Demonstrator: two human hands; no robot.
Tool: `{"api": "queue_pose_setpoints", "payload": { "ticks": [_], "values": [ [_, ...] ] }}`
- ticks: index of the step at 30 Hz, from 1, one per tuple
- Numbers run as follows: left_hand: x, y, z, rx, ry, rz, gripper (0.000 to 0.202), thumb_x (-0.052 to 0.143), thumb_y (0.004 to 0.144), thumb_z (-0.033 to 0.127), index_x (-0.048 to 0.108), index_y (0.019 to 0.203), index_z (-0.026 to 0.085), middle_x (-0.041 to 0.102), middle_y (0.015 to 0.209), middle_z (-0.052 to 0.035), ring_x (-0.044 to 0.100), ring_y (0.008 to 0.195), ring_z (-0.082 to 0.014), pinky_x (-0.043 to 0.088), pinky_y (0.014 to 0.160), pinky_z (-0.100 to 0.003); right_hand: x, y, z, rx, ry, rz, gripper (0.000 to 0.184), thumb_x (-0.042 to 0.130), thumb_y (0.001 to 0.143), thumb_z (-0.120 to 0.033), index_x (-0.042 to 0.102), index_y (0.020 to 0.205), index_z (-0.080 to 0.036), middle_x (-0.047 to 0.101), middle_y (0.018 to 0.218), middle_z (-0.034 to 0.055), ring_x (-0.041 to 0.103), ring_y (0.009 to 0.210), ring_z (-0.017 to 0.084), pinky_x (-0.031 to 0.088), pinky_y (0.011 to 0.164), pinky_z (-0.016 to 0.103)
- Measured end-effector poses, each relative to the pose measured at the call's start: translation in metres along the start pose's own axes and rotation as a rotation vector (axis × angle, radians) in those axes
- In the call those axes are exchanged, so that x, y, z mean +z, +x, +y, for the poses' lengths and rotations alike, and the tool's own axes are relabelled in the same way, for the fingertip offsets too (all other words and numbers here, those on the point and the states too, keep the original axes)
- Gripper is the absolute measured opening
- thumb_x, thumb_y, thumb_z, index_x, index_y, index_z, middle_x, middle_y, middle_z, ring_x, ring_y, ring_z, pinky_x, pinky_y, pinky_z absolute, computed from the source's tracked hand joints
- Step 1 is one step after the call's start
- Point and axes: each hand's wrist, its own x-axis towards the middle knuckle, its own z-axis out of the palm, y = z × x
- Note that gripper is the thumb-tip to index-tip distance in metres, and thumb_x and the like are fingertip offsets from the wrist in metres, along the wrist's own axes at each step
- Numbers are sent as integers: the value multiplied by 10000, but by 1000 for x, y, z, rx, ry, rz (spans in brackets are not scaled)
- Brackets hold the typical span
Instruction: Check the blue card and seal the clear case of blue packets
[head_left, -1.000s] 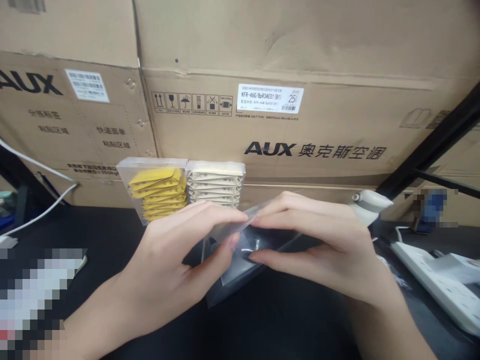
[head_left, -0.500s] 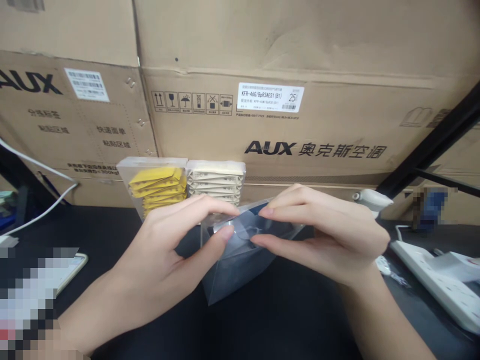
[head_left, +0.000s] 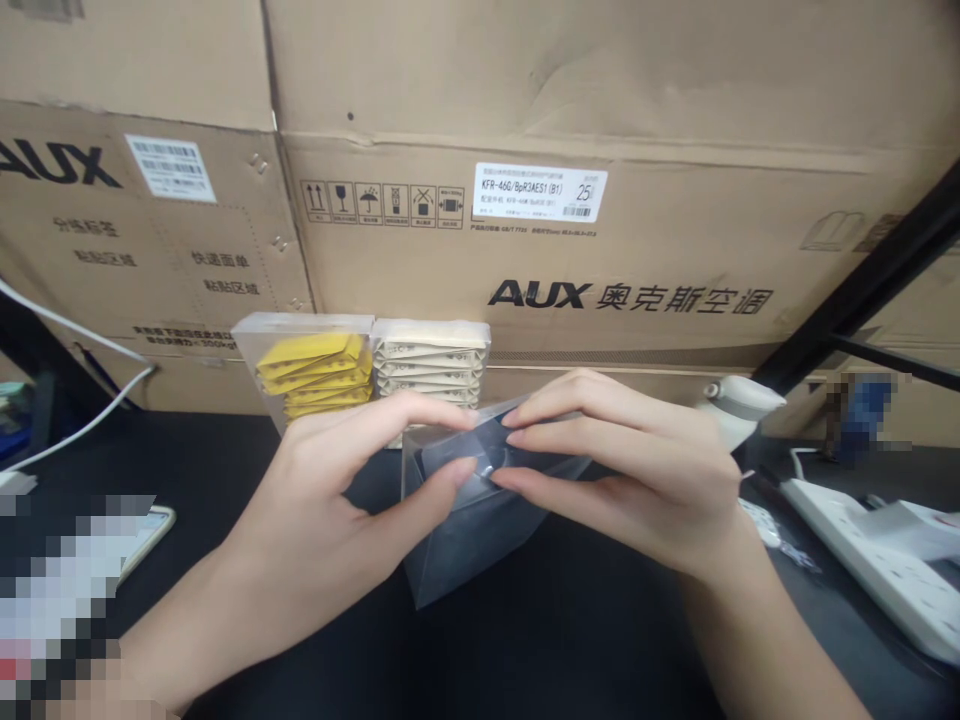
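A clear plastic box (head_left: 472,555) stands on the black tabletop between my hands, its top end toward me and slightly tilted. My left hand (head_left: 330,510) pinches the upper left edge of this box with thumb and fingers. From the other side, my right hand (head_left: 637,470) has its thumb and fingertips closed on the flap at the box's top. The two sets of fingertips are close together, and the exact fold between them is partly hidden. Just behind stand a clear box of yellow packets (head_left: 319,360) and a clear box of cream packets (head_left: 431,362).
Large cardboard cartons (head_left: 630,240) wall off the back. To the right are a white power strip (head_left: 870,560), a white handheld device (head_left: 742,405) and a black metal frame (head_left: 847,260). A phone (head_left: 161,525), partly blurred out, and a white cable (head_left: 82,325) are at left.
My right hand has shifted slightly left, its fingertips nearer my left thumb. The flap at the top of the clear box has moved with it. My left hand is almost unmoved.
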Motion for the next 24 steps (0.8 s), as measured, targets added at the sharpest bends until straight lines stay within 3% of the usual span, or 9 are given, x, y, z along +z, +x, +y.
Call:
{"api": "queue_pose_setpoints", "payload": {
  "ticks": [7, 18, 24],
  "values": [
    [1, -1, -5, 10, 24, -37, 203, 630, 930, 209, 638, 1111, 299, 740, 1036, 68, 705, 903, -118, 552, 851, -205, 4, 1, 2, -22, -79, 10, 48, 723, 881, -242, 683, 865, -221, 736, 877, 29, 681, 787, 162, 557, 839, 363],
    [2, -2, -5, -36, -7, -30, 208, 632, 921, 259, 653, 1126, 283, 747, 1073, 18, 717, 953, -183, 578, 857, -287, 4, 0, 3, 18, -47, -16, 42, 689, 905, -249, 682, 864, -244, 737, 871, 13, 689, 782, 157, 521, 939, 408],
    [2, 0, -5, -26, 18, -22, 195, 632, 914, 251, 658, 1103, 290, 751, 1032, 34, 717, 907, -170, 578, 813, -272, 4, 0, 3, 12, -50, 6, 22, 693, 903, -258, 694, 885, -246, 733, 859, 9, 690, 774, 153, 520, 951, 413]
  ]
}}
